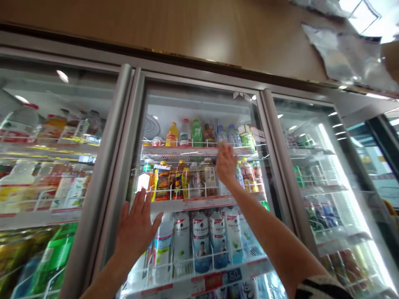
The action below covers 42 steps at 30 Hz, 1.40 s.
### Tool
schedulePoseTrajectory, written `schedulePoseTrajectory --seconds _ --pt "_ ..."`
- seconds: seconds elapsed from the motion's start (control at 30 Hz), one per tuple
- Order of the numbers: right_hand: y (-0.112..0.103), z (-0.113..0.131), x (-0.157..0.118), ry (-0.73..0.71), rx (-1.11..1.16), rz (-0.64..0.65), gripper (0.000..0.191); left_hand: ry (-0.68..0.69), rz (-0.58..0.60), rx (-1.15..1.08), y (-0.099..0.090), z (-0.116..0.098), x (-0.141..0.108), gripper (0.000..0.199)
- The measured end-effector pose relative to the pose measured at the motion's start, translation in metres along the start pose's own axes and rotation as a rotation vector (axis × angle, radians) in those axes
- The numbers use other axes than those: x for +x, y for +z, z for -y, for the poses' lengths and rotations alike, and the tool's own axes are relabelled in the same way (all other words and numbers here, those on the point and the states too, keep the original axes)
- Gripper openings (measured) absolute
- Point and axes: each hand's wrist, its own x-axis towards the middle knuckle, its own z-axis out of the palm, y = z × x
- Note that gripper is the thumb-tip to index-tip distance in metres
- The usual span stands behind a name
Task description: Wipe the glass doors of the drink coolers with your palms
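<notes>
My left hand (135,226) is raised with its fingers spread and its palm toward the glass door (199,104) of the middle drinks fridge; whether it touches the glass I cannot tell. Higher and to the right, my right hand (226,162) is at the same door, in front of the upper shelves. Its fingers are bent together, and what they hold, if anything, is blurred and hidden. Behind the door stand a yellow-orange bottle (171,134), a green bottle (197,133) and several white-labelled bottles (201,241) on a lower shelf.
Metal door frames (115,166) stand on both sides of the middle door. More bottles fill the left fridge (21,182), and a lit right fridge (324,191) holds further drinks. Brown panelling (156,33) runs above, with clear plastic sheeting (346,54) hanging at upper right.
</notes>
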Motion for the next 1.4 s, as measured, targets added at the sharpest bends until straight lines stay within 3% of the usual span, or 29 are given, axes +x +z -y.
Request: schedulePoseTrajectory --seconds 0.07,0.13,0.17,0.27,0.33,0.4,0.5,0.6,0.67,0.73,0.77,0.83,0.9,0.93,0.97,1.07,1.1,1.13,1.2,1.3,1.37,1.4 --pt "0.009 0.033 -0.018 -0.341 0.030 0.118 0.054 0.011 -0.019 0.004 0.000 0.002 0.000 0.067" --pt "0.011 0.045 -0.025 -0.565 0.035 0.204 0.055 0.040 -0.038 0.013 0.000 0.006 0.000 0.065" --pt "0.010 0.044 -0.021 -0.552 0.028 0.206 0.054 0.067 -0.045 0.021 -0.001 0.009 0.000 0.063" --pt "0.011 0.036 0.009 -0.105 0.013 0.067 0.051 0.182 -0.070 0.053 -0.005 0.021 -0.002 0.055" --pt "0.018 0.050 0.026 0.038 0.049 0.013 0.051 0.238 -0.093 0.070 -0.009 0.028 -0.002 0.051" --pt "0.027 0.085 0.025 -0.129 0.093 0.073 0.053 0.261 -0.129 0.073 -0.013 0.033 -0.002 0.050" --pt "0.035 0.151 -0.009 -0.502 0.086 0.236 0.053 0.282 -0.200 0.058 -0.017 0.036 -0.001 0.050" --pt "0.030 0.178 -0.044 -0.795 0.047 0.337 0.051 0.301 -0.241 0.031 -0.018 0.037 0.000 0.050" --pt "0.020 0.160 -0.048 -0.937 0.035 0.373 0.053 0.302 -0.238 0.013 -0.018 0.039 -0.001 0.050" --pt "0.010 0.119 -0.033 -0.867 0.008 0.359 0.056 0.305 -0.225 0.008 -0.019 0.043 -0.002 0.050" --pt "0.006 0.095 -0.021 -0.733 -0.016 0.327 0.056 0.307 -0.222 0.013 -0.020 0.045 -0.003 0.050" --pt "0.002 0.054 0.001 -0.273 -0.071 0.180 0.054 0.319 -0.225 0.027 -0.021 0.046 -0.001 0.050" --pt "0.005 0.036 0.011 0.069 -0.082 0.031 0.053 0.334 -0.234 0.033 -0.021 0.040 0.006 0.050" --pt "0.008 0.037 0.011 0.108 -0.082 -0.006 0.053 0.333 -0.233 0.029 -0.020 0.035 0.013 0.050" --pt "0.011 0.044 0.006 0.042 -0.083 -0.007 0.053 0.323 -0.224 0.021 -0.018 0.028 0.021 0.051" --pt "0.017 0.062 -0.013 -0.451 -0.111 0.148 0.055 0.221 -0.159 -0.010 -0.012 0.006 0.049 0.058" --pt "0.015 0.059 -0.017 -0.543 -0.130 0.199 0.055 0.179 -0.131 -0.018 -0.010 -0.001 0.056 0.061" --pt "0.010 0.048 -0.018 -0.547 -0.151 0.228 0.056 0.144 -0.110 -0.025 -0.008 -0.006 0.063 0.063" --pt "-0.007 0.006 -0.011 -0.302 -0.193 0.200 0.057 0.109 -0.082 -0.034 -0.005 -0.011 0.069 0.067" --pt "-0.028 -0.063 0.010 0.204 -0.185 0.014 0.054 0.106 -0.067 -0.028 -0.002 -0.012 0.070 0.071" --pt "-0.027 -0.078 0.014 0.308 -0.164 -0.056 0.054 0.100 -0.058 -0.008 -0.001 -0.011 0.069 0.074" --pt "-0.022 -0.071 0.011 0.269 -0.158 -0.050 0.054 0.095 -0.055 0.003 -0.001 -0.011 0.068 0.075"
